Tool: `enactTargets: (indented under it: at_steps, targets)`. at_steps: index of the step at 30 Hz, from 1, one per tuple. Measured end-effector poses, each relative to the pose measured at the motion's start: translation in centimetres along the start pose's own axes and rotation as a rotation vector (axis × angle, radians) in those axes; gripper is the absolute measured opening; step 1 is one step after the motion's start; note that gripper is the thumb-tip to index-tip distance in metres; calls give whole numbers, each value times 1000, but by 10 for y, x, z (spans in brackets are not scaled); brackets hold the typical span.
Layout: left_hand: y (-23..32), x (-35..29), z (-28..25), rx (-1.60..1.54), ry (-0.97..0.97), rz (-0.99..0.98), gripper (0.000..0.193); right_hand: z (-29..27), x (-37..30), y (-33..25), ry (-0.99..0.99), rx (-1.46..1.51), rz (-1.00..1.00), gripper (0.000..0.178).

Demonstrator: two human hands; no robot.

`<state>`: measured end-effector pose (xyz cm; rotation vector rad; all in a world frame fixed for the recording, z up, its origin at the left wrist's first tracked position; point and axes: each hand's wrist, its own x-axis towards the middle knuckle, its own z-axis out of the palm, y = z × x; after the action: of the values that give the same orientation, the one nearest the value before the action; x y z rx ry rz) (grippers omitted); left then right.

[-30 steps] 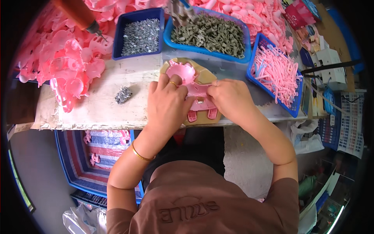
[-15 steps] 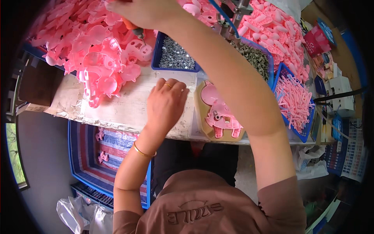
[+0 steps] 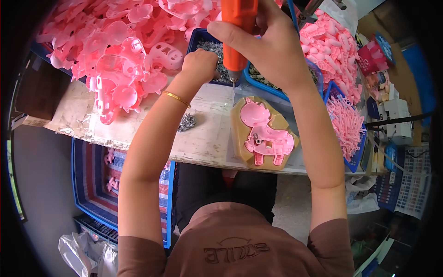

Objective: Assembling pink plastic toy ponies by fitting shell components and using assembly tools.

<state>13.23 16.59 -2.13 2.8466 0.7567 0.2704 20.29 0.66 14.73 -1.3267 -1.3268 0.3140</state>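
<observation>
My right hand [image 3: 272, 44] is closed around an orange electric screwdriver [image 3: 239, 34], its bit pointing down just in front of the screw tray. My left hand [image 3: 200, 64] is at the near left edge of a dark blue tray [image 3: 225, 83] of small silvery screws [image 3: 210, 46]; its fingers are curled, and what they may hold is hidden. A small heap of silvery screws [image 3: 187, 122] lies on the table below my left wrist. Right of it, a pink animal-shaped plastic shell [image 3: 272, 141] rests in a tan shaped block [image 3: 242, 150], with a small metal part near its middle.
Pink shells [image 3: 115, 60] are heaped at the far left. Beyond my right arm are a blue tray of dull greenish screws [image 3: 265, 78], a pile of pink parts [image 3: 330, 57] and a basket of thin pink pieces [image 3: 344, 124]. A blue bin with striped lining [image 3: 92, 184] stands below the table.
My right hand has brought the screwdriver from the far left pile to above the middle of the table. My left hand has moved forward to the screw tray, and the small screw heap now shows.
</observation>
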Motion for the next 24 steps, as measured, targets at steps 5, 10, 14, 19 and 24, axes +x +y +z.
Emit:
enactTargets:
  at_steps: [5,10,14,19,24]
  targets:
    - [3,-7,-4,-8,70,57,20,-14,-5,-8,-168,251,201,51]
    - [-1,-7,-9,-16,84,37,15,-14,-7,-10,-214,321,242,45]
    - [18,-36,-23,-359,272,120,12,-22,-17,3,-255,146,241,40]
    - [59,-101,-20,-453,403,380,12,-16,-45,3,-190,209,152,35]
    - [93,-128,-23,-436,440,456,20,-11,-69,-6,-35,388,117,30]
